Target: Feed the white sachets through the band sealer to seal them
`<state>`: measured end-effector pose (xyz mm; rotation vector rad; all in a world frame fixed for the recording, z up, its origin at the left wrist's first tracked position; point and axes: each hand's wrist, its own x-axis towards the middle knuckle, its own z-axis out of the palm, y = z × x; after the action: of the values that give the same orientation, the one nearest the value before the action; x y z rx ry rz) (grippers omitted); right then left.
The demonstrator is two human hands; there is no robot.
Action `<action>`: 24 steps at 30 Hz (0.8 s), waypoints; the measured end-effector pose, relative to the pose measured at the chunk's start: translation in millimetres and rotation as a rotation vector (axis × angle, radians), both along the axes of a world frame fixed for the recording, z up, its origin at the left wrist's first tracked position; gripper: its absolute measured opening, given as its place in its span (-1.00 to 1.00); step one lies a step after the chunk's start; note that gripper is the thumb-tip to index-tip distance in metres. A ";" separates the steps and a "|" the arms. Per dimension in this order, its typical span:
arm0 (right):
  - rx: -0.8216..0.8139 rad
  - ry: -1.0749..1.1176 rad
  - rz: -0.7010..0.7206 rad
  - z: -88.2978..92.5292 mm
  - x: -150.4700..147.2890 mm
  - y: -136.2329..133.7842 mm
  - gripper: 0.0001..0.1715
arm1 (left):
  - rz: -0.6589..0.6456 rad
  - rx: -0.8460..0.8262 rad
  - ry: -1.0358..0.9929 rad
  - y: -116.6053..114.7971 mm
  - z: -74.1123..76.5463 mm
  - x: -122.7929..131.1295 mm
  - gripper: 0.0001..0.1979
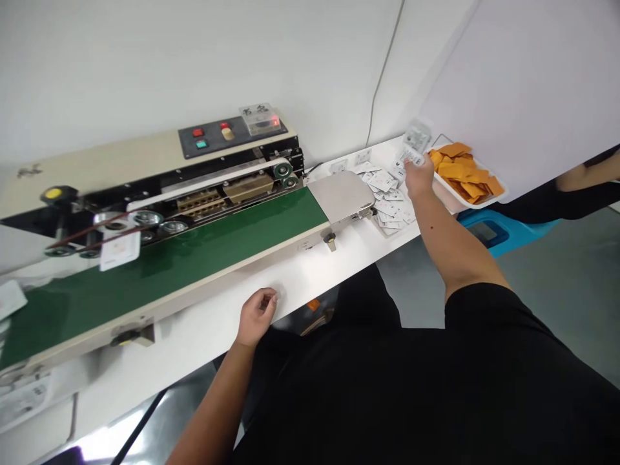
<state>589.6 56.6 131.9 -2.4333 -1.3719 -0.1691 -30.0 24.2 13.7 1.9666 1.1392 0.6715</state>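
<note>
My right hand reaches out to the far right, closed on a white printed packet. Behind it is a clear, blurred piece; whether it belongs to the same packet I cannot tell. Just left of that hand lies a loose pile of white packets. On its right is a white basket heaped with orange packets. My left hand rests near the table's front edge, fingers curled in and nothing seen in them. The band sealing machine stands beyond it, with a white packet hanging at its rollers.
A green conveyor belt runs along the machine, with a metal plate at its right end. Another white packet is at the far left. A blue stool and another person's arm are at the right.
</note>
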 end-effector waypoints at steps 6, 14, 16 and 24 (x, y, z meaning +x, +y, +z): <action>0.438 0.269 0.021 -14.0 -100.5 -32.6 -0.08 | -0.033 0.034 -0.011 -8.2 6.4 7.4 -0.74; 0.407 0.842 0.569 -52.3 -310.2 -78.5 -0.52 | 0.052 0.267 -0.310 -12.5 33.7 45.7 -0.47; 0.301 0.920 0.774 -64.5 -344.8 -74.2 -0.63 | 0.125 0.389 -0.382 -6.1 37.5 53.4 -0.16; 0.184 1.042 0.788 -124.0 -392.4 -55.8 -0.56 | -0.009 0.511 -0.230 11.7 20.5 58.3 -0.67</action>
<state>197.2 0.8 8.0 -1.2643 -1.4933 0.9550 28.4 35.9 34.2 2.2296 0.8735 1.2455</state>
